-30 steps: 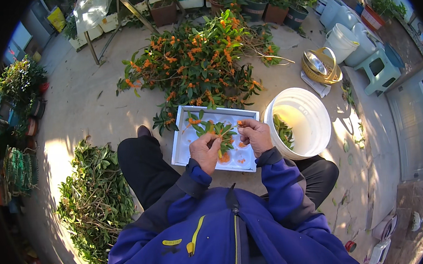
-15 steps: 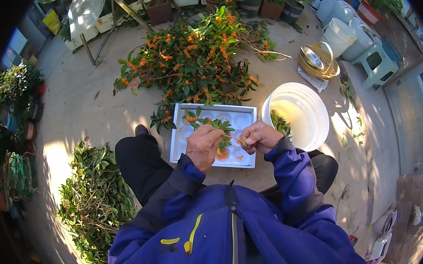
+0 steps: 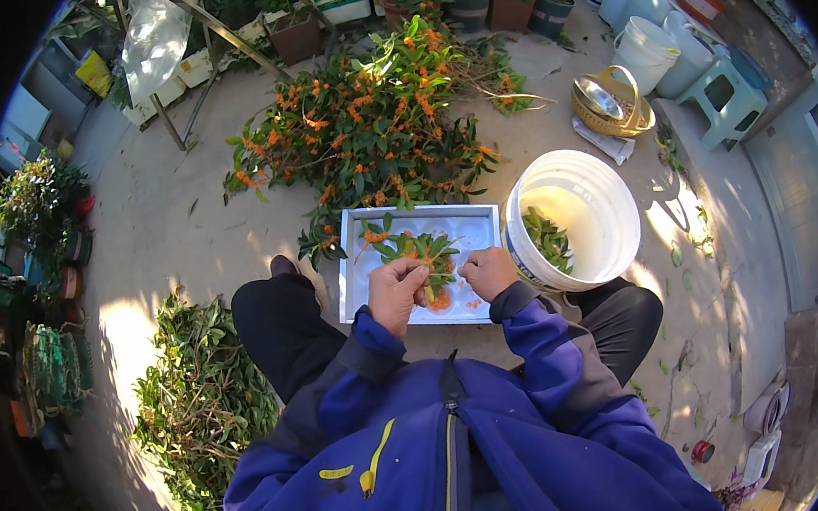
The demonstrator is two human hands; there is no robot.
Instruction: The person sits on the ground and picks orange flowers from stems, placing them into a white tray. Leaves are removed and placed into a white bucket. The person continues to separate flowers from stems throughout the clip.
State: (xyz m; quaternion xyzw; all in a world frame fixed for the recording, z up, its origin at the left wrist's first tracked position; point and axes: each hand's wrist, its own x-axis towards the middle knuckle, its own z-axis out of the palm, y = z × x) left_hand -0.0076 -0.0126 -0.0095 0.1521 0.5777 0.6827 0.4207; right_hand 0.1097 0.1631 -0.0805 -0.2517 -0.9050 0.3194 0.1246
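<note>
My left hand [image 3: 396, 296] is closed round a flowering sprig [image 3: 415, 247] with green leaves and small orange blossoms, held above a shallow white tray [image 3: 344, 278]. Close beside it, my right hand [image 3: 489, 273] has its back turned up and its fingers bent together over the tray's right part. Whatever those fingertips pinch, if anything, is hidden. Loose orange blossoms [image 3: 440, 301] lie in the tray below the hands. Right of the tray, a white bucket [image 3: 618, 225] stands with leafy cuttings [image 3: 548, 240] inside it.
Beyond the tray spreads a large heap of orange-flowered branches [image 3: 361, 130]. A pile of green leafy branches [image 3: 204, 396] lies at my left. A yellow basket [image 3: 634, 121] holding a metal bowl [image 3: 598, 96] sits beyond the bucket, near a pale green stool [image 3: 725, 101].
My right hand has moved slightly left and turned its back upward, away from the stem it was pinching. My left hand stays on the sprig. More of the leaves in the bucket show.
</note>
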